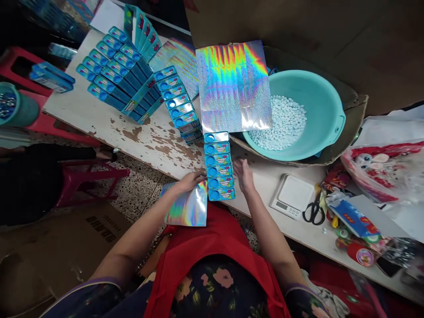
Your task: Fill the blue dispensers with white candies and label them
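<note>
A row of small blue candy boxes (pixel 219 170), printed "Caramelo Macizo", runs toward me near the table's front edge. My left hand (pixel 190 182) is at its left side, fingers bent over the upper edge of a shiny holographic sheet (pixel 187 207) and close to the boxes. That sheet hangs past the table edge. On the right of the row my right hand (pixel 244 176) has its fingers stretched out, with nothing visible in it. A larger holographic sheet (pixel 233 88) lies beyond the row, partly covering the basin's left side.
A turquoise basin (pixel 326 115) of white candies sits in a cardboard box at the back right. More candy boxes (pixel 180 104) stand in a slanting row, and a big block of boxes (pixel 115 75) fills the left. A scale (pixel 294 194) and scissors (pixel 314 212) lie right.
</note>
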Demonstrator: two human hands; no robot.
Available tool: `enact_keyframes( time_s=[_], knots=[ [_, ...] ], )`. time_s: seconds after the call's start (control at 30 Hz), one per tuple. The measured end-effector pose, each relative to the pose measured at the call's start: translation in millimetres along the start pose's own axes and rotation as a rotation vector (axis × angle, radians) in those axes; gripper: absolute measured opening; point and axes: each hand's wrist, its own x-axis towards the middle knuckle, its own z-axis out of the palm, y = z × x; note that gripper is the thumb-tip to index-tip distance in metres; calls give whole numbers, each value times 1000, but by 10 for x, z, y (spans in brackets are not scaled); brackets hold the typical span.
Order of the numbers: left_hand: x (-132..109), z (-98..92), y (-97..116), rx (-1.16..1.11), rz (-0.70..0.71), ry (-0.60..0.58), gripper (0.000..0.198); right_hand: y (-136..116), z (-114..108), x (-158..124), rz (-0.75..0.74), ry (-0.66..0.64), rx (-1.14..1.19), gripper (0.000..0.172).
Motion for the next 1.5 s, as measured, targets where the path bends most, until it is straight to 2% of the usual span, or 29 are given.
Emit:
enact_keyframes(
  time_s=[0.07,0.13,0.17,0.2,0.27,0.33,0.37,0.4,0.43,0.5,0.57,0.67,0.73,0.8,0.97,1.1,1.3,1.4,1.5],
  knots=[
    [-238,-95,-132,-44,-7,43,36,98,-325,-353,30,159,-37,56],
    [-492,-120,-198,13,-7,197,36,176,-575,-755,34,277,-156,53],
    [-608,-95,-191,84,33,290,34,201,-646,-939,29,270,-223,51],
    [-711,-41,-154,167,105,375,31,216,-678,-1097,15,220,-285,49],
    [-862,149,-4,328,334,486,24,225,-640,-1304,-62,24,-408,54],
    [-934,424,204,429,562,523,21,227,-535,-1368,-184,-195,-528,71],
    [-942,579,308,445,638,535,21,232,-490,-1361,-241,-296,-586,74],
    [-935,735,402,439,687,545,21,241,-468,-1340,-280,-388,-637,67],
    [-914,885,480,417,710,549,21,254,-476,-1312,-296,-470,-678,52],
    [-844,1144,581,357,644,543,21,281,-599,-1254,-285,-562,-733,25],
    [-756,1327,618,314,449,496,23,294,-840,-1209,-266,-534,-768,26],
    [-618,1470,633,324,173,302,25,279,-1252,-1150,-252,-410,-783,28],
    [-525,1510,662,386,114,165,28,266,-1448,-1096,-221,-367,-769,29],
    [-435,1526,716,466,87,113,31,261,-1543,-1024,-178,-328,-741,28],
    [-252,1501,848,555,30,116,29,240,-1512,-839,-91,-168,-588,36],
    [-148,1490,912,528,-4,154,30,202,-1509,-751,-63,-181,-586,37],
    [64,1537,965,474,19,102,37,198,-1644,-689,-8,-181,-584,40],
    [173,1552,996,487,8,110,41,188,-1643,-660,9,-166,-542,43],
    [267,1587,1099,474,88,154,41,152,-1581,-621,50,-143,-426,49]
  ],
)
